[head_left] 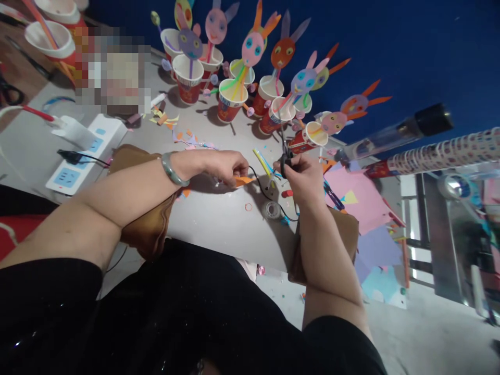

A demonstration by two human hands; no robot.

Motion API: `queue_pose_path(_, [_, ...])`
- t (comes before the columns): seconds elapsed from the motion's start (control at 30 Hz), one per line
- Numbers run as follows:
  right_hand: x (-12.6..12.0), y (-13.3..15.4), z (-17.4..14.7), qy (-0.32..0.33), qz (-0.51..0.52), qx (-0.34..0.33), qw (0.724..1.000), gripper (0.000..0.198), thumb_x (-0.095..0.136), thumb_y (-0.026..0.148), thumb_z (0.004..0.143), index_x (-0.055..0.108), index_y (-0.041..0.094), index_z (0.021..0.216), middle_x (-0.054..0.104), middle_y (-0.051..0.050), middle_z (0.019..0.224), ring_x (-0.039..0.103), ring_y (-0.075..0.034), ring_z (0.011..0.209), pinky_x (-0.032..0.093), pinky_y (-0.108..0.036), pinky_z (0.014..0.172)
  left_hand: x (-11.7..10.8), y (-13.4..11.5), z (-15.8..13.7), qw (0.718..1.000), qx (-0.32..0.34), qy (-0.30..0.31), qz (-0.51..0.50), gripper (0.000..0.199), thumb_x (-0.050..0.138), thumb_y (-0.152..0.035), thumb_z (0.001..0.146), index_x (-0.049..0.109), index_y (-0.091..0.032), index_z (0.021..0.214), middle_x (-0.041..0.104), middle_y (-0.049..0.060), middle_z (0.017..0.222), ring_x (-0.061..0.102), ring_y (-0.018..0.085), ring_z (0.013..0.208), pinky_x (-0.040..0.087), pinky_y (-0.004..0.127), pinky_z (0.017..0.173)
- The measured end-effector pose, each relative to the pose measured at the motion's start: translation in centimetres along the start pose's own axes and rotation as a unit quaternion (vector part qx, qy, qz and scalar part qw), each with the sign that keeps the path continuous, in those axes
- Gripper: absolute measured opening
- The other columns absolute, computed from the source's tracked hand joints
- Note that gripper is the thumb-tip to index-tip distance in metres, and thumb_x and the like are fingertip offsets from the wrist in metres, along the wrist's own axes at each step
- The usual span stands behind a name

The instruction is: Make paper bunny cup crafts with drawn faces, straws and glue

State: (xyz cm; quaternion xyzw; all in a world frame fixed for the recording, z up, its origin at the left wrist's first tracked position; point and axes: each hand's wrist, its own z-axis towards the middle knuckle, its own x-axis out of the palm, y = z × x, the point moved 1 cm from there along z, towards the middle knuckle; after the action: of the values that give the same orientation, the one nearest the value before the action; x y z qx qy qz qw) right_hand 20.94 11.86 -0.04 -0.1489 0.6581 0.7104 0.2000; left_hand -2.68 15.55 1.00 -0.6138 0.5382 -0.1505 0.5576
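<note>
Pinched in the fingers of my left hand (230,166) is a small pointed piece of orange paper (244,181). My right hand (303,174) grips a pair of scissors (286,156) by dark handles, blades pointing up and away from me. A gap separates the scissors from the paper. Between and below the hands lie a roll of clear tape (271,210), a dark cable (262,188) and a yellow strip (262,162). A small red object (287,193) sits beside my right wrist.
Several paper cups (233,101) with paper rabbit figures line the back. A white power strip (88,153) lies left. Coloured paper sheets (361,195), a craft knife (334,195) and a long stack of cups (445,152) are at right. Paper scraps (189,139) litter the table.
</note>
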Motion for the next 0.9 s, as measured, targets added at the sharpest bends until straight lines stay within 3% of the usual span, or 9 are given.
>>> queue_pose_path(0.07, [0.7,0.5,-1.2,0.030,0.078,0.042,0.996,0.045,0.081,0.054,0.073,0.052,0.023,0.059,0.052,0.005,0.055,0.043,-0.011,0.054,0.036,-0.027,0.055,0.3,0.0,0.3,0.999,0.007,-0.026,-0.047,0.022,0.067,-0.008,0.056,0.065,-0.020,0.075,0.062,-0.004,0.063,0.054,0.012,0.058,0.034,0.026,0.056])
queue_pose_path(0.2, [2.5,1.5,-3.1,0.063,0.136,0.060,0.987,0.043,0.076,0.061,0.077,0.068,0.019,0.068,0.064,0.001,0.063,0.049,-0.010,0.056,0.040,-0.026,0.056,0.9,-0.1,0.7,0.986,0.043,-0.106,-0.122,0.022,0.068,-0.006,0.056,0.062,-0.019,0.073,0.059,-0.006,0.060,0.053,0.009,0.055,0.035,0.024,0.056])
queue_pose_path(0.4, [3.3,1.2,-3.3,0.056,0.150,0.058,0.985,0.038,0.081,0.056,0.074,0.072,0.019,0.071,0.069,-0.001,0.069,0.057,-0.012,0.063,0.045,-0.028,0.061,1.5,-0.3,1.0,0.971,0.104,-0.190,-0.105,0.020,0.068,-0.008,0.060,0.061,-0.018,0.075,0.058,-0.007,0.066,0.051,0.008,0.062,0.037,0.022,0.061])
queue_pose_path(0.77, [3.6,0.3,-2.8,0.016,0.196,0.078,0.977,0.032,0.087,0.044,0.062,0.065,0.021,0.061,0.059,0.004,0.059,0.049,-0.011,0.058,0.043,-0.025,0.056,1.6,-1.0,0.3,0.973,0.079,-0.161,-0.143,0.030,0.070,-0.004,0.065,0.064,-0.017,0.092,0.062,-0.005,0.071,0.058,0.009,0.065,0.044,0.022,0.061])
queue_pose_path(0.9, [2.7,-0.3,-2.1,0.007,0.241,0.095,0.966,0.034,0.087,0.042,0.061,0.061,0.021,0.058,0.057,0.005,0.058,0.046,-0.009,0.057,0.039,-0.025,0.057,1.0,-1.3,-0.1,0.970,0.035,-0.147,-0.188,0.038,0.070,0.001,0.064,0.063,-0.017,0.097,0.060,-0.007,0.064,0.056,0.008,0.054,0.044,0.024,0.056])
